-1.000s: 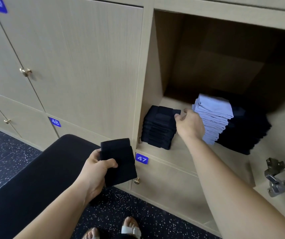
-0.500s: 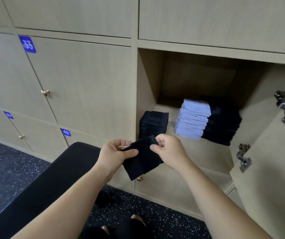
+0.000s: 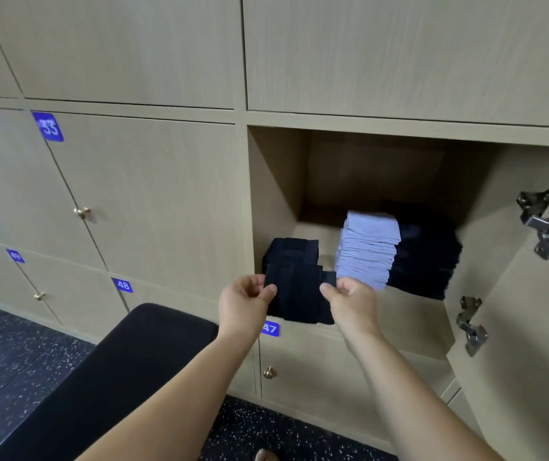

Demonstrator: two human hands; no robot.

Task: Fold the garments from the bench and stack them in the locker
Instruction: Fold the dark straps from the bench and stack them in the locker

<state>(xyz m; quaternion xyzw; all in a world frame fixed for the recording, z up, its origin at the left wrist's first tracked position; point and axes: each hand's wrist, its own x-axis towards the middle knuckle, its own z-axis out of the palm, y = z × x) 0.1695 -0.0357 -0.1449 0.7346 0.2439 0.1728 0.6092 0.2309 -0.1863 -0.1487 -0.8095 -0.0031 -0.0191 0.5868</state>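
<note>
Currently, item in hand: 1 small folded black fabric garment (image 3: 299, 294), which you held just outside the mouth of the open light-wood locker compartment (image 3: 274, 194), above the blue "47" label (image 3: 270, 328).

Grip: your left hand (image 3: 246, 304) pinched the garment's left edge between thumb and fingers. Your right hand (image 3: 353, 304) pinched the right edge the same way.

Step, as judged: folding looked finished or nearly so, with stacking not yet done. The next move called for carrying the piece forward and laying it flat on a matching pile, edges squared, without nudging the taller pile beside it.

Compartment contents, 3 stacks:
- a short stack of folded black pieces (image 3: 291, 252) at front left
- a taller stack of folded pale lavender-blue pieces (image 3: 368, 251) in the middle
- a dark folded stack (image 3: 426, 254) at right, close against the pale one

The locker door (image 3: 532, 344) stood open at right. The black padded bench (image 3: 117, 377) lay below left.
</note>
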